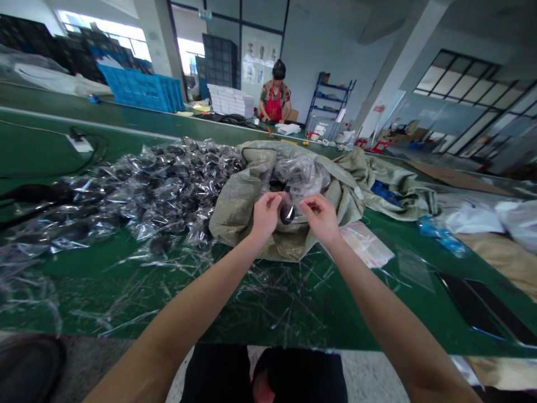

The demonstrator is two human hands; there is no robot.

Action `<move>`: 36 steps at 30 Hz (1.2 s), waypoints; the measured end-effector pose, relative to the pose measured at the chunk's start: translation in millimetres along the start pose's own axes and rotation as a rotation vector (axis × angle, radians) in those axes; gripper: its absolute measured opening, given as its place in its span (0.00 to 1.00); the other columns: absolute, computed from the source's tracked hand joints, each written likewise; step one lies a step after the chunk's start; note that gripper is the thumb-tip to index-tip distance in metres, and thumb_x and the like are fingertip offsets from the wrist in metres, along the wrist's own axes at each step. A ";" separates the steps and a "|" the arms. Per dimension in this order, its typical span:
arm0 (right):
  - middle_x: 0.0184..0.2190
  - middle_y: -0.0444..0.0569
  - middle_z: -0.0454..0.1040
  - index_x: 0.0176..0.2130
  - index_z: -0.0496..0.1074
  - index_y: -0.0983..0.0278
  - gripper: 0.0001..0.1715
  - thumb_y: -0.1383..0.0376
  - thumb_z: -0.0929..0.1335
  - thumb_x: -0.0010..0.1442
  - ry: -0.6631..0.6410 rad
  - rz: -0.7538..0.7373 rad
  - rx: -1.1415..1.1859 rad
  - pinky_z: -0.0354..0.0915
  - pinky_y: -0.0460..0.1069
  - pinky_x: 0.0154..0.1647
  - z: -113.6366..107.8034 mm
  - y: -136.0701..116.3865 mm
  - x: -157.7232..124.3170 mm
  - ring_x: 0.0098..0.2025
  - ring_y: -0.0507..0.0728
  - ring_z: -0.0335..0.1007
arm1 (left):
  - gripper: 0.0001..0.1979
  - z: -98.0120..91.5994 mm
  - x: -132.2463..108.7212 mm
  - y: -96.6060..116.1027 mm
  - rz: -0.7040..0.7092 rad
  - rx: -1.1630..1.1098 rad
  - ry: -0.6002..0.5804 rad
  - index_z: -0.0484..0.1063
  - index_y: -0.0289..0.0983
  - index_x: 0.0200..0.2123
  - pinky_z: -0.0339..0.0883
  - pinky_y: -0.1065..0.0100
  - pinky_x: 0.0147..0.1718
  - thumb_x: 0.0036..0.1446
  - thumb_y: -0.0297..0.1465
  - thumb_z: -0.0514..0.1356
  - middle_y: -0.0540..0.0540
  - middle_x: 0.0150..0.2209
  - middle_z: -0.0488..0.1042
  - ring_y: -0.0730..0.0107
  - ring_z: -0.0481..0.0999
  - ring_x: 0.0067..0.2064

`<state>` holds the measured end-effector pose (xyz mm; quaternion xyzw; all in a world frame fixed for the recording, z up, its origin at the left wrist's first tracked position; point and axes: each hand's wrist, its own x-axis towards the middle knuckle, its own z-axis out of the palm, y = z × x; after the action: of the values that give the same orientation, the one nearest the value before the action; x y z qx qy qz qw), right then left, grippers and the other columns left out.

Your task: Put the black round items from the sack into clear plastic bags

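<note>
My left hand [265, 215] and my right hand [322, 218] are both pinched on one small clear plastic packet [287, 211] with a dark round part inside. They hold it between them just above the mouth of a grey-green woven sack [239, 204]. Inside that sack sits a bundle of clear bags [300, 173] with more dark parts. Left of the sack lies a big heap of the same clear packets [159, 184] on the green table [104, 280].
Thin clear plastic strips [268, 296] litter the table front. Flat clear bags [367, 243] lie to the right, with blue packets [440, 235] and a dark flat panel [482, 308] beyond. A power strip [79, 144] is at the far left. Another person [274, 101] works at the far end.
</note>
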<state>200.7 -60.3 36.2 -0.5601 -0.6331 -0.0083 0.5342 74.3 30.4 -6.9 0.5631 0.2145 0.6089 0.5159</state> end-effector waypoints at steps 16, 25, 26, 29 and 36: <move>0.30 0.46 0.76 0.29 0.67 0.60 0.11 0.56 0.68 0.54 0.184 0.506 0.592 0.71 0.53 0.36 43.3 46.3 -53.8 0.35 0.58 0.74 | 0.05 -21.9 -31.3 -20.6 -0.258 0.194 0.025 0.67 0.37 0.33 0.69 0.67 0.33 0.58 0.32 0.56 0.44 0.32 0.80 0.66 0.79 0.35; 0.26 0.44 0.76 0.29 0.67 0.60 0.14 0.55 0.71 0.50 0.129 0.605 0.711 0.73 0.52 0.32 45.0 53.9 -62.4 0.33 0.57 0.74 | 0.09 -29.5 -29.4 -26.0 -0.270 0.278 -0.088 0.77 0.35 0.29 0.68 0.64 0.41 0.50 0.36 0.63 0.47 0.27 0.78 0.66 0.77 0.33; 0.27 0.44 0.76 0.30 0.68 0.61 0.15 0.54 0.72 0.49 0.124 0.600 0.714 0.73 0.52 0.32 44.1 54.2 -62.6 0.34 0.57 0.74 | 0.09 -28.7 -29.2 -25.9 -0.278 0.280 -0.083 0.77 0.35 0.29 0.68 0.64 0.41 0.50 0.36 0.63 0.47 0.27 0.78 0.66 0.77 0.33; 0.27 0.45 0.75 0.32 0.71 0.61 0.16 0.52 0.72 0.49 0.130 0.558 0.689 0.73 0.51 0.31 42.8 55.3 -63.1 0.33 0.57 0.73 | 0.10 -26.5 -29.4 -24.8 -0.293 0.298 -0.121 0.76 0.35 0.29 0.69 0.64 0.39 0.51 0.37 0.63 0.46 0.27 0.78 0.65 0.76 0.33; 0.28 0.46 0.75 0.32 0.75 0.61 0.12 0.55 0.71 0.51 0.152 0.525 0.632 0.74 0.52 0.30 45.4 60.1 -64.6 0.31 0.57 0.73 | 0.08 -20.3 -29.0 -3.4 0.418 0.878 -0.220 0.74 0.38 0.40 0.64 0.59 0.49 0.57 0.32 0.60 0.42 0.42 0.77 0.62 0.73 0.46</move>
<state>200.7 -55.5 -62.9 -0.5090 -0.3990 0.2816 0.7088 52.4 12.9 -28.8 0.8189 0.2777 0.4886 0.1165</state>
